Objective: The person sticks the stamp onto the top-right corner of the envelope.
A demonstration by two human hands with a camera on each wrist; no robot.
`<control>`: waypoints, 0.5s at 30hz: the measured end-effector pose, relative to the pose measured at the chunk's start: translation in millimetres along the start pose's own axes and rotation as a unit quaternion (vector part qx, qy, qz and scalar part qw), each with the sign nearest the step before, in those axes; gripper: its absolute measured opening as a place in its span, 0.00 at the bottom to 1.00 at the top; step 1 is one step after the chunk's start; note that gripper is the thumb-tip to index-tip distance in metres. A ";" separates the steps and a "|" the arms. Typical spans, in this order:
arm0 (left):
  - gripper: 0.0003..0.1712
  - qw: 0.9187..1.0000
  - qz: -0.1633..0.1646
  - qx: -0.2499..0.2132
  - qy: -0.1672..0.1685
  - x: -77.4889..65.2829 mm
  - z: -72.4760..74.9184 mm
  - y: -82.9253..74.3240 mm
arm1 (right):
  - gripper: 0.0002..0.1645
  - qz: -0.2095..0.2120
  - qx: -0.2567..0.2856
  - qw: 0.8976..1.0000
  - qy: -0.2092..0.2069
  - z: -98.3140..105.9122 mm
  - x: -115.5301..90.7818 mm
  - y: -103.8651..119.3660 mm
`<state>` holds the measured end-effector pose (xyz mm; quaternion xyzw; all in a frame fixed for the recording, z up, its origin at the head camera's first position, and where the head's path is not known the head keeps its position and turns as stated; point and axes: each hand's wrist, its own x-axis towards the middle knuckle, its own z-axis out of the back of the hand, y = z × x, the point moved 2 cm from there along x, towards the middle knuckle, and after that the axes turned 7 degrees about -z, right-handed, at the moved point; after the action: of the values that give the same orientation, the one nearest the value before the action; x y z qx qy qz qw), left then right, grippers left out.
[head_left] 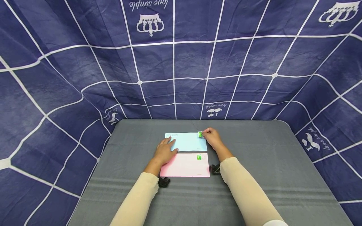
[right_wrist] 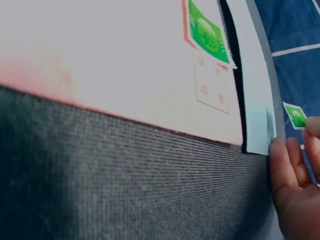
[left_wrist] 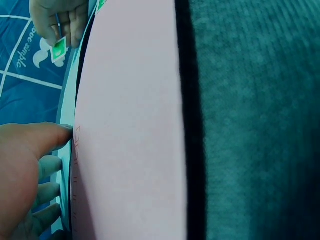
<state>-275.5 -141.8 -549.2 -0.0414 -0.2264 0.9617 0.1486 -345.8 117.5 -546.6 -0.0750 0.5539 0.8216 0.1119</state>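
Note:
A light blue envelope (head_left: 186, 142) lies flat on the grey table, its printed boxes at the upper left. My left hand (head_left: 165, 151) rests on its left part with fingers spread, the thumb by the gap to the pink envelope (head_left: 183, 166) below. Between thumb and finger my right hand (head_left: 212, 137) pinches a small green postage stamp (head_left: 200, 134) over the blue envelope's upper right corner. In the right wrist view this stamp (right_wrist: 296, 116) stands tilted up from the envelope. Another green stamp (head_left: 199, 157) sits on the pink envelope's upper right, beside a printed box.
The grey cloth-covered table (head_left: 127, 141) runs out on all sides of the envelopes. A dark blue curtain (head_left: 186, 62) with white grid lines hangs behind it and at both sides. Black wrist cameras (head_left: 164, 182) are strapped to both arms.

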 end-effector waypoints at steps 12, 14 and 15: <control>0.36 1.000 0.002 -0.003 0.001 -0.3 0.3 0.0 | 0.11 -0.007 -0.046 0.999 -0.019 -5.9 3.5 0.1; 0.36 1.000 0.001 -0.005 0.002 -0.3 0.5 -0.4 | 0.11 -0.010 -0.046 0.999 -0.021 -7.1 3.5 0.5; 0.36 1.000 0.000 -0.006 0.002 -0.3 0.6 -0.6 | 0.11 -0.011 -0.044 0.999 -0.022 -7.7 3.7 0.6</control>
<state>-275.2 -141.7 -548.4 -0.0446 -0.2319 0.9603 0.1487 -349.5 110.5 -549.8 -0.0678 0.5140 0.8452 0.1300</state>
